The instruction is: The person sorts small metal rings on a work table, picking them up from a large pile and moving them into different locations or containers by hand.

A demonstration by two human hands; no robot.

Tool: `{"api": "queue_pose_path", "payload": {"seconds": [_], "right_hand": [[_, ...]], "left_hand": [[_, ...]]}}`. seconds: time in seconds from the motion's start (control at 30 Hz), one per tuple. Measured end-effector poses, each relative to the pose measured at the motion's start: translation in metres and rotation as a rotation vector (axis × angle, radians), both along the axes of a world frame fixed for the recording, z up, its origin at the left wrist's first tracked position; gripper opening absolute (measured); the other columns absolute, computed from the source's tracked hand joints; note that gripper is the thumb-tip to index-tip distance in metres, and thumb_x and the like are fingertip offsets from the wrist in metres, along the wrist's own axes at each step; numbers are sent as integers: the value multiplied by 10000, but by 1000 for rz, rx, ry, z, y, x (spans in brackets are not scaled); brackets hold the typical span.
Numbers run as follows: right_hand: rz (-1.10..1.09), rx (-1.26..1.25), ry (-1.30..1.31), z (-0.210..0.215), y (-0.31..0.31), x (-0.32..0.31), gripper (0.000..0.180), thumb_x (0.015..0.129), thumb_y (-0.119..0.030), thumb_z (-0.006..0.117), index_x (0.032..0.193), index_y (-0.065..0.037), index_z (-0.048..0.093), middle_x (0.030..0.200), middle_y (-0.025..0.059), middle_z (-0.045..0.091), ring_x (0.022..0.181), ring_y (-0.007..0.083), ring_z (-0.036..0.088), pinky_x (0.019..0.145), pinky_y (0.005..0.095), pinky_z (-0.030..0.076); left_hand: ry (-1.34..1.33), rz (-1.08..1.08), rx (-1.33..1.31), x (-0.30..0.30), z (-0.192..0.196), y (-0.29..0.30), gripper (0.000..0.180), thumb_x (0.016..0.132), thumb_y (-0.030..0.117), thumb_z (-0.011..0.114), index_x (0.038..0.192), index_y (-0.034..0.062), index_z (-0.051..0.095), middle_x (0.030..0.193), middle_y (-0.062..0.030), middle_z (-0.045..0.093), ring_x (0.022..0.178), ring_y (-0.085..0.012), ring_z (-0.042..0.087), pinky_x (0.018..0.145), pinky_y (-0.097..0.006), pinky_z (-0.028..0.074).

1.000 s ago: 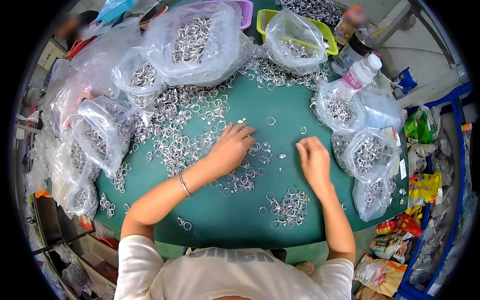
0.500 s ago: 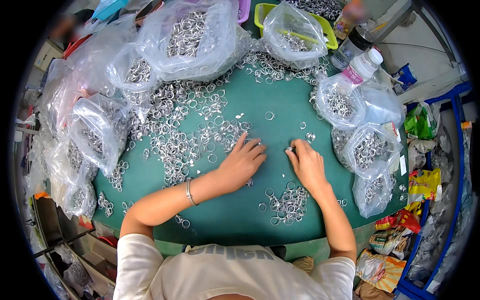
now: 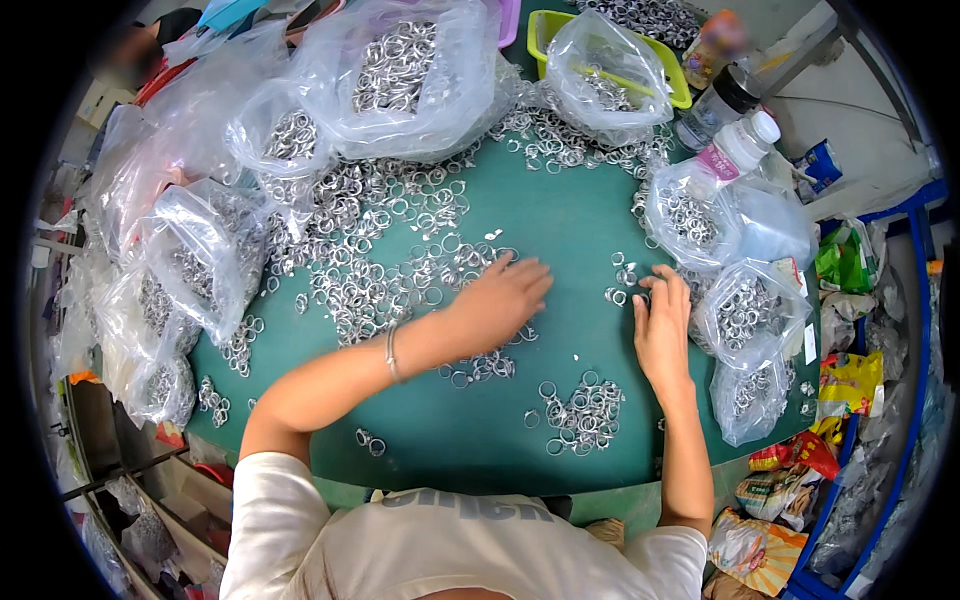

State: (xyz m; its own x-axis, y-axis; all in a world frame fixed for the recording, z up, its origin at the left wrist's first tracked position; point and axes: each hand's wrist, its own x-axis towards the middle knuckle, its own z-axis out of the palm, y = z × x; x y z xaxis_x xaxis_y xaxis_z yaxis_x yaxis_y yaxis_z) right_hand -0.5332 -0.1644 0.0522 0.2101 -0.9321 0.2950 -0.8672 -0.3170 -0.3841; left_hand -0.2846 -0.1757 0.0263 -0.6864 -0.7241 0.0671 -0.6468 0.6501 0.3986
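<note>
Left hand (image 3: 497,300) lies flat, fingers spread, grip wide, palm down on loose metal rings (image 3: 400,270) scattered over the green bench (image 3: 560,220). Right hand (image 3: 662,325) is just right of it, fingers curled at a few rings (image 3: 622,280); can't tell if it's pinching one. Small ring pile (image 3: 580,412) sits nearer the person than both hands.

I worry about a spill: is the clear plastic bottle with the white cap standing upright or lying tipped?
Tipped. The plastic bottle lies slanted on the clear bags of metal rings, its white cap pointing up-right. The cap is on.
</note>
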Motion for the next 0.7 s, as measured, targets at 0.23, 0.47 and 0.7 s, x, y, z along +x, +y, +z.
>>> {"api": "queue_pose_path", "payload": {"seconds": [0.23,0.47,0.7], "right_hand": [[391,258,-134,21,-1,55,290,774,-12,638,1047,11,544,1068,149,538,1013,335,516,877,406,430],[401,96,-158,-9,-33,96,281,775,-9,630,1045,2,553,1023,137,549,952,320,529,836,417,441],[311,133,-49,-27,-52,89,197,769,-16,639,946,-5,552,970,133,567,912,316,538,785,401,446]], "left_hand": [[7,13,-117,31,11,62,470,797,288,661,1199,72,548,1269,-137,471,1265,-320,392,1037,-582,267],[42,406,-177,60,15,64,331,791,104,620,1108,37,552,1165,-135,484,1183,-321,431,1032,-512,298],[178,437,-171,50,22,31,392,810,116,641,1175,33,525,1182,-128,500,1104,-301,469,932,-424,351]]}}
